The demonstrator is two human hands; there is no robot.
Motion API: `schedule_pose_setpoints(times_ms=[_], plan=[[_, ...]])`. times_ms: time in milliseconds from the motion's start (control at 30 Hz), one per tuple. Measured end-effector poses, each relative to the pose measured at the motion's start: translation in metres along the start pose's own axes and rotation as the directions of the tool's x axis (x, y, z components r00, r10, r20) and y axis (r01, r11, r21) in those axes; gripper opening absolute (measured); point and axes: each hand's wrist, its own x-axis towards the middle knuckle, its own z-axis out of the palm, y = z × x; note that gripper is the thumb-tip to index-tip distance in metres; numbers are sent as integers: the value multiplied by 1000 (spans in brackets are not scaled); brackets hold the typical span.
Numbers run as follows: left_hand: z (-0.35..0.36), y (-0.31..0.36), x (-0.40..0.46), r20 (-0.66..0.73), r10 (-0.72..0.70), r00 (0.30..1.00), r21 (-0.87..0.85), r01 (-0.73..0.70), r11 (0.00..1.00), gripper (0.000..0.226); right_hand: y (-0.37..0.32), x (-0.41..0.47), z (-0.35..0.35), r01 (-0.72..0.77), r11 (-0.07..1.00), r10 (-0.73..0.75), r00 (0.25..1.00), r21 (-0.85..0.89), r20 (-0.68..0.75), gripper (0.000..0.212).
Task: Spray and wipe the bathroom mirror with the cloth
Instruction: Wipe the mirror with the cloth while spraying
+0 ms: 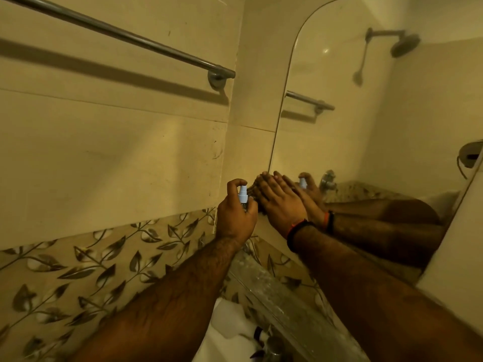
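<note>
1. The left hand (235, 212) is gripping a small spray bottle (59, 195), with the fingers curled round it and one finger bent over the pale blue top

2. The bottle is being held up just beside the lower left corner of the mirror (339, 105), in front of the tiled wall

3. The right hand (281, 202) is pressing flat with straight fingers on a dark cloth (254, 190), right at the mirror's lower left corner

4. Only a little of the cloth is showing, because the hand is hiding most of it

5. The mirror is showing a copy of both hands, a shower head and a towel rail (117, 35)

6. The job is looking like it is in the wiping part, down low, and most of the glass above is still waiting

7. The cloth could be slipping off the edge onto the wall, since it is sitting right on the corner

8. The spray could be hitting the right hand or the wall and not the glass, because the top is so near them

9. The bottle could be dropping into the sink (224, 325) below if wet fingers are losing their hold
</note>
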Motion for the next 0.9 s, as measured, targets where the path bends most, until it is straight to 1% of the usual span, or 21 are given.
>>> schedule_pose_setpoints(times_ms=[200, 300, 500, 700, 833, 900], plan=[[0, -7, -16, 10, -35, 999, 29, 35, 999, 42, -11, -20, 11, 57, 997, -56, 998, 47, -4, 58], [1, -7, -23, 9, -40, 999, 32, 39, 999, 41, -14, -32, 16, 81, 995, -83, 996, 66, 29, 60], [0, 3, -34, 27, -66, 997, 42, 65, 997, 38, -21, -66, 26, 84, 989, -94, 992, 125, 79, 62], [-2, 17, -46, 50, -55, 997, 12, 55, 998, 37, -17, -103, 29, 117, 987, -130, 986, 114, 109, 60], [-1, 27, -57, 54, -36, 998, -7, 37, 999, 37, -9, -124, 21, 124, 987, -137, 982, 102, 132, 68], [0, 34, -61, 67, -39, 997, -8, 40, 999, 37, -6, -135, 15, 115, 987, -129, 983, 113, 128, 65]])
